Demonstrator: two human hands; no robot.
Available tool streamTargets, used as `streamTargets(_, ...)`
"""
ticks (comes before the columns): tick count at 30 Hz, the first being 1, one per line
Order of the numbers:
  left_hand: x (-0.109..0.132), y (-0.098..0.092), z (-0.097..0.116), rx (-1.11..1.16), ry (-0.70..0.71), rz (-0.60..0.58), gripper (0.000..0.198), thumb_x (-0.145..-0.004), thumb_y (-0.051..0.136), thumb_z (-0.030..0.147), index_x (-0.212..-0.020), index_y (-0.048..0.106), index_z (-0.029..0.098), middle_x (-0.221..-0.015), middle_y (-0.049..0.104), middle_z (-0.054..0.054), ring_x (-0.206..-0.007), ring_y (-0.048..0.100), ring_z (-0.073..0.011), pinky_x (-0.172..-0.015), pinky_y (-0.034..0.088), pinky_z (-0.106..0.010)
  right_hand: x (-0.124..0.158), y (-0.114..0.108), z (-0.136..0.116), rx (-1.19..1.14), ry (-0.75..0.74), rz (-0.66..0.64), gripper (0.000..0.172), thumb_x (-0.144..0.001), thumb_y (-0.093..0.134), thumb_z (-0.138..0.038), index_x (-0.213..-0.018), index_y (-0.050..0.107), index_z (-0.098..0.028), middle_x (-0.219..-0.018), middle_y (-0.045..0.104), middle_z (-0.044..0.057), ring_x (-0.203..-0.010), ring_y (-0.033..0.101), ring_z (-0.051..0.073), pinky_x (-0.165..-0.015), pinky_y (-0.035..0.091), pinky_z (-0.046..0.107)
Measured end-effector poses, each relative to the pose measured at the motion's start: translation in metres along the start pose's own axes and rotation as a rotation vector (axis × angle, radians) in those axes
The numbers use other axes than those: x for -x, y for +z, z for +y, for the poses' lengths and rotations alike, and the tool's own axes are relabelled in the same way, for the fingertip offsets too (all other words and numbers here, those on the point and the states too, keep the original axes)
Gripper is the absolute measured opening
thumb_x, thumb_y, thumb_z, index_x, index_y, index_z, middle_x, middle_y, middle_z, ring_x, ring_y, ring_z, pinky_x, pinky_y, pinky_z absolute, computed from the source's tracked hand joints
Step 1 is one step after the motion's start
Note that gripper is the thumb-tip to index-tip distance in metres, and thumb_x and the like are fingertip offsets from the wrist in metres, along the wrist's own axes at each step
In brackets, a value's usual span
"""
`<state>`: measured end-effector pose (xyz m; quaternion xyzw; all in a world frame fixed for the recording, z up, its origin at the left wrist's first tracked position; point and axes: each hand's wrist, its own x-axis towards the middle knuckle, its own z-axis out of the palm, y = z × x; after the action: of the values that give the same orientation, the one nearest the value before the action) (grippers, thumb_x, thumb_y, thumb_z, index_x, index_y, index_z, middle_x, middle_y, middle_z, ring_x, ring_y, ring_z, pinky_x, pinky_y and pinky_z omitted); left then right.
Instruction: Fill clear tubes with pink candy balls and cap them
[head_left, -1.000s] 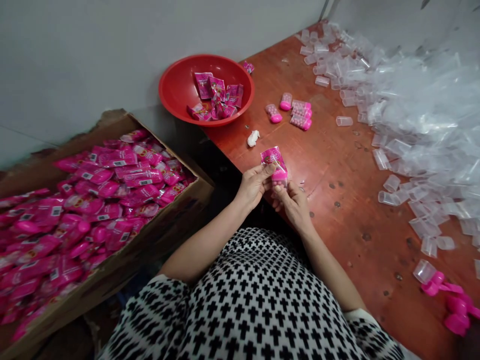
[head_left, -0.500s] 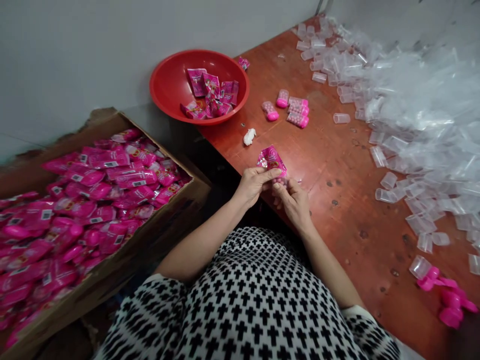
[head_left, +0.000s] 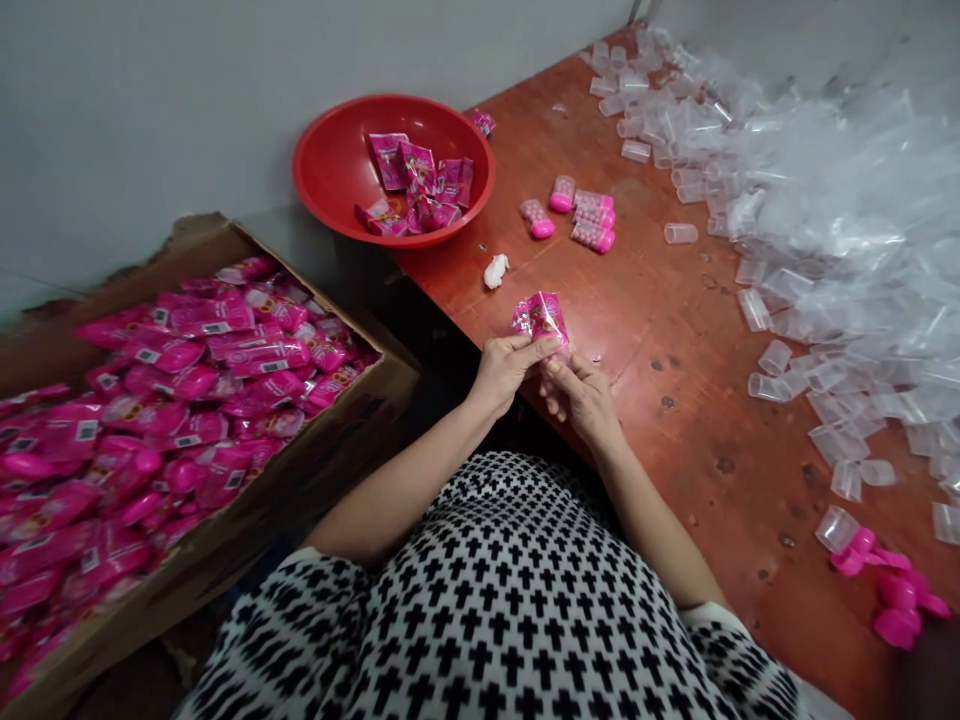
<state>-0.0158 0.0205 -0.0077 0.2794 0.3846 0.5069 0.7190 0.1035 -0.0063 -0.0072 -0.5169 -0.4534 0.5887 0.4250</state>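
Observation:
Between my two hands, over the near edge of the table, is a shiny pink printed packet (head_left: 549, 315). My left hand (head_left: 504, 375) is closed on it, thumb on top. From the other side, my right hand (head_left: 589, 398) pinches with thumb and fingers at the packet's lower end, on a small clear candy container mostly hidden by the fingers. A small white crumpled lump (head_left: 496, 271) lies on the table just beyond the hands. Farther off lie several clear containers of pink candy balls (head_left: 592, 236) with bright pink caps.
A red bowl (head_left: 322, 190) with pink packets sits at the table's left edge. Left and lower stands a cardboard box (head_left: 397, 385) full of filled pink packs. Clear empty tubes (head_left: 832, 300) are heaped on the right of the wooden table (head_left: 660, 450), with pink plastic parts (head_left: 896, 600) nearer.
The packet's top has turned and its printed face spreads wider. The pink balls seen between my hands before are now mostly covered by my right fingers. Both hands stay in nearly the same place.

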Motion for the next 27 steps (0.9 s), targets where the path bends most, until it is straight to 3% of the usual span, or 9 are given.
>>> streamTargets(4, 0.004, -0.001, -0.003, 0.049, -0.05, -0.059, 0.035, -0.065, 0.077, 0.041, -0.058, 0.062, 0.01, -0.047, 0.057, -0.003, -0.039, 0.053, -0.0119, -0.042, 0.043, -0.025, -0.001, 0.003, 0.001, -0.259, 0.08, -0.039, 0.032, -0.075, 0.068, -0.046, -0.069, 0.054, -0.017, -0.057, 0.06, -0.004, -0.035, 0.046, 0.004, -0.029, 0.032, 0.014)
streamTargets(8, 0.0, -0.004, -0.002, 0.121, -0.016, 0.056, 0.031, -0.062, 0.08, 0.037, -0.064, 0.065, 0.009, -0.057, 0.062, -0.003, -0.047, 0.056, -0.0092, -0.049, 0.047, -0.022, 0.002, 0.0, 0.0, -0.26, 0.06, 0.003, 0.03, -0.074, 0.07, -0.044, -0.084, 0.059, -0.018, -0.071, 0.067, -0.002, -0.051, 0.062, 0.007, -0.045, 0.051, 0.016)
streamTargets(11, -0.001, -0.004, -0.001, 0.163, -0.02, 0.091, 0.03, -0.059, 0.082, 0.033, -0.067, 0.067, 0.008, -0.063, 0.065, -0.004, -0.055, 0.06, -0.0104, -0.06, 0.051, -0.025, 0.004, -0.005, 0.0, -0.284, 0.013, 0.06, 0.033, -0.071, 0.075, -0.038, -0.091, 0.058, -0.019, -0.072, 0.069, -0.002, -0.057, 0.066, 0.01, -0.054, 0.057, 0.019)
streamTargets(17, 0.004, 0.0, 0.003, 0.168, -0.035, 0.084, 0.031, -0.055, 0.084, 0.03, -0.065, 0.066, 0.008, -0.062, 0.064, -0.003, -0.058, 0.06, -0.0111, -0.063, 0.051, -0.027, 0.005, -0.004, 0.0, -0.331, -0.012, 0.144, 0.037, -0.061, 0.082, -0.036, -0.077, 0.053, -0.019, -0.059, 0.067, -0.004, -0.048, 0.066, 0.012, -0.046, 0.056, 0.019)
streamTargets(23, 0.007, 0.002, 0.007, 0.301, -0.027, 0.008, 0.031, -0.061, 0.08, 0.035, -0.07, 0.065, 0.009, -0.064, 0.063, -0.002, -0.059, 0.058, -0.009, -0.062, 0.049, -0.023, 0.012, 0.003, -0.004, -0.233, -0.11, 0.204, 0.026, -0.072, 0.075, -0.031, -0.081, 0.053, -0.019, -0.067, 0.07, -0.003, -0.052, 0.067, 0.011, -0.05, 0.057, 0.021)
streamTargets(27, 0.007, 0.001, 0.004, 0.29, -0.057, 0.049, 0.033, -0.058, 0.082, 0.035, -0.069, 0.065, 0.009, -0.063, 0.063, -0.002, -0.058, 0.059, -0.0093, -0.063, 0.05, -0.024, 0.014, 0.007, -0.003, -0.155, -0.129, 0.244, 0.025, -0.074, 0.073, -0.033, -0.083, 0.053, -0.02, -0.071, 0.071, -0.002, -0.053, 0.067, 0.012, -0.051, 0.058, 0.024)
